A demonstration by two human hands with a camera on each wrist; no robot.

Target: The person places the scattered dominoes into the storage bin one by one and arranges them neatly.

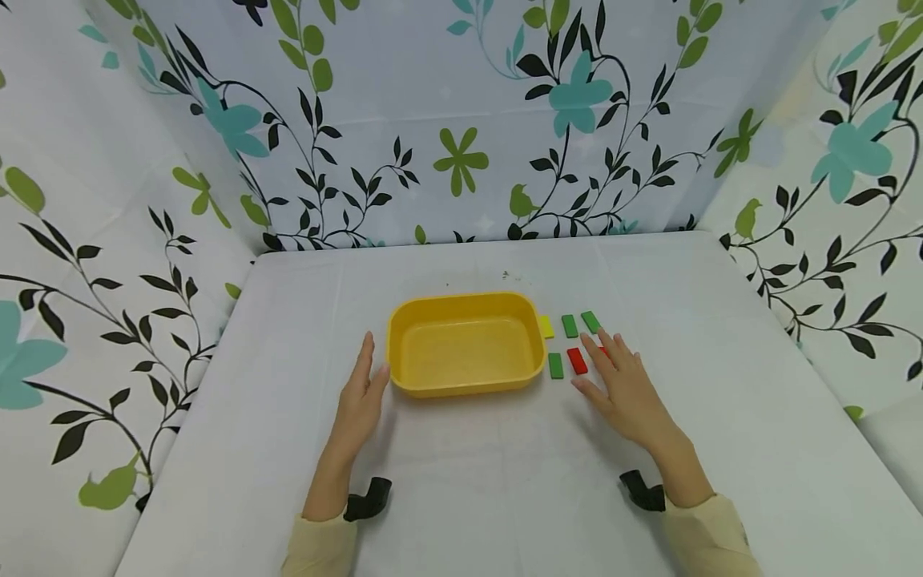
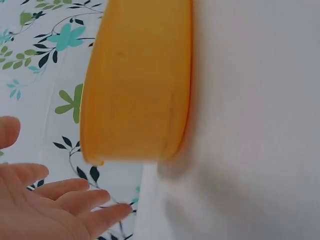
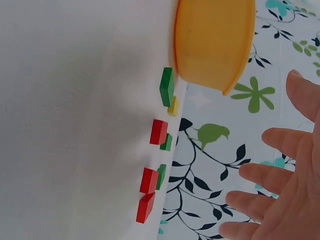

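A yellow rectangular tub sits on the white table, with nothing inside it. My left hand is beside its left end, fingers extended; in the left wrist view the fingers are spread near the tub's end wall. My right hand hovers over the right side of a group of small blocks, fingers spread and holding nothing. Green blocks, a yellow block and red blocks lie right of the tub. In the right wrist view red blocks show, partly hidden by the hand in the head view.
A white cloth covers the table. Patterned curtains with leaves and flowers hang at the back and both sides. A black wrist mount is on the left wrist and another mount on the right.
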